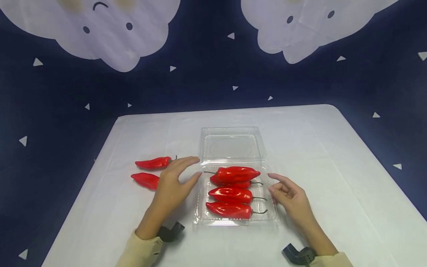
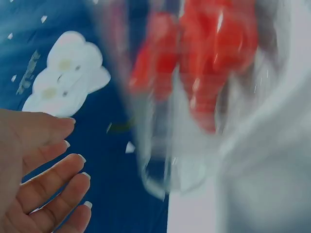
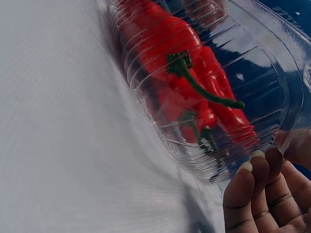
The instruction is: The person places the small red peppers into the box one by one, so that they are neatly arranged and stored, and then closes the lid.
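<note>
A clear plastic clamshell container (image 1: pixel 197 213) lies with its lid (image 1: pixel 230 130) folded back on the far side. Several red peppers (image 1: pixel 230 210) with green stems lie crosswise in its base. My left hand (image 1: pixel 175 183) hovers at the container's left side, thumb and fingers spread, holding nothing; the left wrist view shows its loosely bent fingers (image 2: pixel 56 182) apart from the blurred plastic. At the right side is my right hand (image 1: pixel 290 198), index finger stretched forward and the others bent. In the right wrist view its fingertips (image 3: pixel 257 162) are right at the clear rim.
Two more red peppers (image 1: pixel 153 163) lie on the white tabletop (image 1: pixel 160 129) to the left, the nearer one (image 1: pixel 145 180) partly hidden by my left hand. Dark blue cloth with white clouds and triangles surrounds the table. Black devices (image 1: pixel 170 233) sit on both wrists.
</note>
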Demonstrator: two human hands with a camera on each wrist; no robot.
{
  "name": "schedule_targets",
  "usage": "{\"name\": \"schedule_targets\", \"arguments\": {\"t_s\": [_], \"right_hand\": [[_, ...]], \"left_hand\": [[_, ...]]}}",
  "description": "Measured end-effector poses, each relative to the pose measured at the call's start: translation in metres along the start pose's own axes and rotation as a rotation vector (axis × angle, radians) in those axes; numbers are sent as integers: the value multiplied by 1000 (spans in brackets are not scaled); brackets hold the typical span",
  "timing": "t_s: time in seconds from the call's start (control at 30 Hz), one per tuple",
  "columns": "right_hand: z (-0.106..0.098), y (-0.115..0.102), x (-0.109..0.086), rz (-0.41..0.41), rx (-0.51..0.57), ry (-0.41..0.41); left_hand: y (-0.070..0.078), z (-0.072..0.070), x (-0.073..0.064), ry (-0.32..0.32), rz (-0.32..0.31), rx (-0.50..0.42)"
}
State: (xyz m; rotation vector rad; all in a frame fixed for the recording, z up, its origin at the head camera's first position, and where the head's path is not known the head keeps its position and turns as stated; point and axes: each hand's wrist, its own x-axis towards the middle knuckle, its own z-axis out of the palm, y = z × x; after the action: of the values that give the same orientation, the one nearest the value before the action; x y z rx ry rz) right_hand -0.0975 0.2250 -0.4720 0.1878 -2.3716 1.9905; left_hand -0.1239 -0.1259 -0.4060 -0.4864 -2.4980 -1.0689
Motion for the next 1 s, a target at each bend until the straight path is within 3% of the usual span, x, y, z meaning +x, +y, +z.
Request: {"name": "schedule_targets", "arguments": {"t_s": [0.2, 0.33, 0.47, 0.57, 0.7, 0.83, 0.93, 1.0], "right_hand": [[-1, 0, 0, -8, 0, 1], [-2, 2, 0, -14, -7, -10], [-1, 3, 0, 10, -10, -10], [0, 4, 0, 28, -8, 0], [0, 4, 0, 35, -19, 12], [-1, 4, 1, 41, -32, 21], [-2, 4, 1, 46, -42, 21], [-2, 4, 1, 49, -47, 20]], "left_hand": [[-20, -32, -14, 145, -78, 28], [-36, -44, -29, 206, -178, 15], [-45, -50, -48, 212, -328, 57], [-52, -55, -60, 222, -389, 84], [-69, -65, -69, 246, -403, 108], [-91, -81, -70, 253, -445, 94], [-109, -93, -67, 218, -468, 40], [-119, -99, -66, 162, -470, 22]]}}
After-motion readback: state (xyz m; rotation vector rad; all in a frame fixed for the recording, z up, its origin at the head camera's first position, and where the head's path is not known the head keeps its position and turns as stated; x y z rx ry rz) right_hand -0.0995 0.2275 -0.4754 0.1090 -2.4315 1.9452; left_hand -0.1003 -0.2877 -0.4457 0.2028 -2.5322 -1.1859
